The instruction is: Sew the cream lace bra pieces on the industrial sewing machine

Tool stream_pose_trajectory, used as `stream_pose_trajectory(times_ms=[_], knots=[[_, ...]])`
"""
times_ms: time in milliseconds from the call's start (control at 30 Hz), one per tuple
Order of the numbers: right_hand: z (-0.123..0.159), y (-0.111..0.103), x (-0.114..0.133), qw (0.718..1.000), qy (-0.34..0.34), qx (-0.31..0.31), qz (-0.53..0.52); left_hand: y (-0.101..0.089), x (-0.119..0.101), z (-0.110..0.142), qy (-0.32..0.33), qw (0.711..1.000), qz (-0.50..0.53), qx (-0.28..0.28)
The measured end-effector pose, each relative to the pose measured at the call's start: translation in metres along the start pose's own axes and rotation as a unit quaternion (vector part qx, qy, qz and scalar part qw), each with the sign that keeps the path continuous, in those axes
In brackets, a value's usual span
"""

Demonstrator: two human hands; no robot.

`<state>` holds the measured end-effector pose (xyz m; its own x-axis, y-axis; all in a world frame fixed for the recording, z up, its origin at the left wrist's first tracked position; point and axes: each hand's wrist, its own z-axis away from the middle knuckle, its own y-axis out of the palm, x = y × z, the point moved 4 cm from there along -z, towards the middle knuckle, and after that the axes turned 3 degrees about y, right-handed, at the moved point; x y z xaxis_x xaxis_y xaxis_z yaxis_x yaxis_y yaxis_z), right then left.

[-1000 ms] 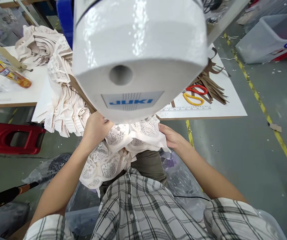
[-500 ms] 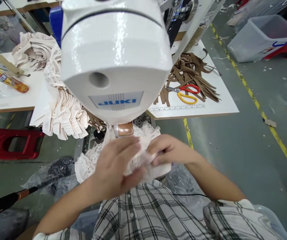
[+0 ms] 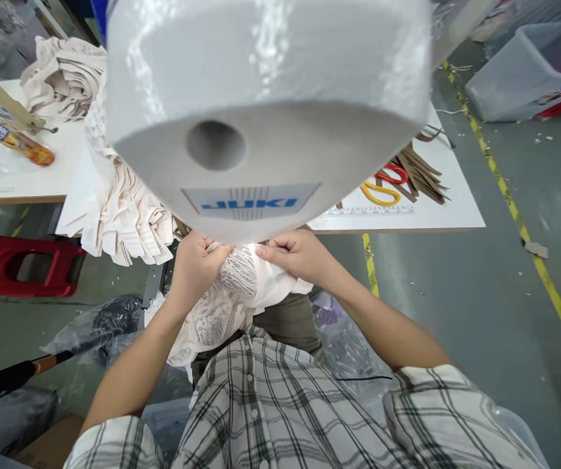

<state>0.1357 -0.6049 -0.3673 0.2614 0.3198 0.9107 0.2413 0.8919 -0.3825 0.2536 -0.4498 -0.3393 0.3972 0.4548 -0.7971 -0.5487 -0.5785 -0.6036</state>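
A white sewing machine head (image 3: 255, 163) marked JUKI fills the upper middle and hides the needle area. Just under its front, my left hand (image 3: 197, 264) pinches the left side of a cream lace bra (image 3: 241, 272) between thumb and fingers. On the other side my right hand (image 3: 300, 256) grips the same lace piece, thumb on top. The fabric is stretched between both hands, and its far edge is out of sight beneath the machine. More lace fabric (image 3: 206, 326) hangs down toward my lap.
Left of the machine lie stacked cream fabric pieces (image 3: 124, 215) and a yellow-orange tube-shaped package (image 3: 14, 137). On the right tabletop are brown strips (image 3: 421, 172), scissors with red and yellow handles (image 3: 380, 193) and a ruler (image 3: 368, 211). A red stool (image 3: 21, 264) stands at left.
Both hands have moved forward and apart, up to the machine's front, spreading the lace that was bunched between them. The camera has come closer to the machine head.
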Motion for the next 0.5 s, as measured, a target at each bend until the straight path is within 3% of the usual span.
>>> stream_pose_trajectory(times_ms=[267,500], knots=[[-0.008,-0.002,-0.005,1.0,0.018,-0.009,-0.02,0.001,-0.002,-0.012,0.055,0.998,-0.006,-0.013],[-0.012,0.001,-0.013,0.999,0.02,-0.009,-0.05,0.0,-0.006,-0.014,0.064,0.998,-0.015,-0.014]])
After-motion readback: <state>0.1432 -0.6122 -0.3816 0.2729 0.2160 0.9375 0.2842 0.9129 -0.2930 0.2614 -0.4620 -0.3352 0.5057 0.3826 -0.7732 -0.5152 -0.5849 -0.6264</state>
